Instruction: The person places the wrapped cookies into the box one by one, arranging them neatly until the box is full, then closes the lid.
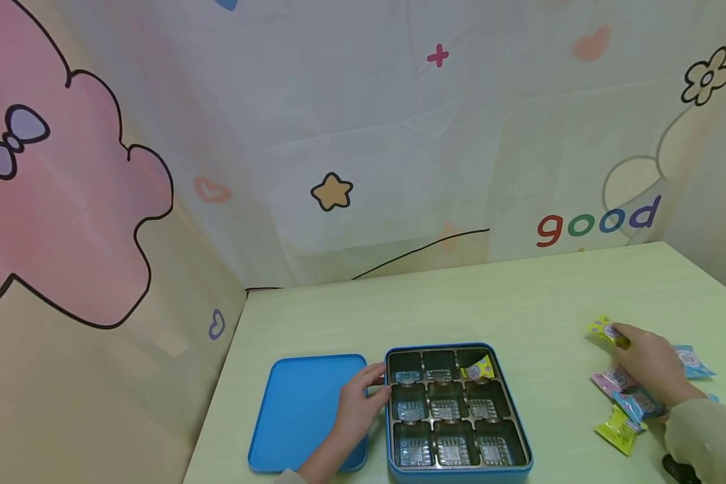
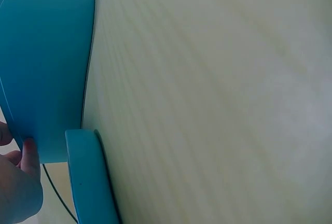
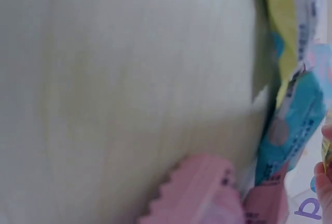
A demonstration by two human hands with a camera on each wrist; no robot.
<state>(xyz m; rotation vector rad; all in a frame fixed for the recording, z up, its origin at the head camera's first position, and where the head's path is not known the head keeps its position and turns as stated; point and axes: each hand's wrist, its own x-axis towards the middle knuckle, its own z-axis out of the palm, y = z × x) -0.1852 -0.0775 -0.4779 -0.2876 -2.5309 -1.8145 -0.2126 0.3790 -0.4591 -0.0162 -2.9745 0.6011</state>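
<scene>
A blue tin box point(image 1: 460, 474) holds a tray with several compartments point(image 1: 454, 425). One yellow candy point(image 1: 479, 368) lies in its far right compartment. My left hand point(image 1: 358, 403) rests its fingers and thumb against the box's left side, also seen in the left wrist view, where the hand point(image 2: 21, 182) touches the blue wall point(image 2: 46, 68). Over at the right, my right hand point(image 1: 650, 359) pinches a yellow wrapped candy point(image 1: 602, 328) by its end. Below that hand lie a pink candy point(image 1: 612, 380), a blue candy point(image 1: 638, 405) and another yellow one point(image 1: 618, 430).
Left of the box, a flat blue lid point(image 1: 305, 410) lies on the pale table point(image 1: 351, 312), partly behind my left forearm. Another blue candy point(image 1: 693, 363) sits right of my right hand. A dark object point(image 1: 679, 469) shows under the right sleeve. A printed cloth point(image 1: 369, 134) backs the table.
</scene>
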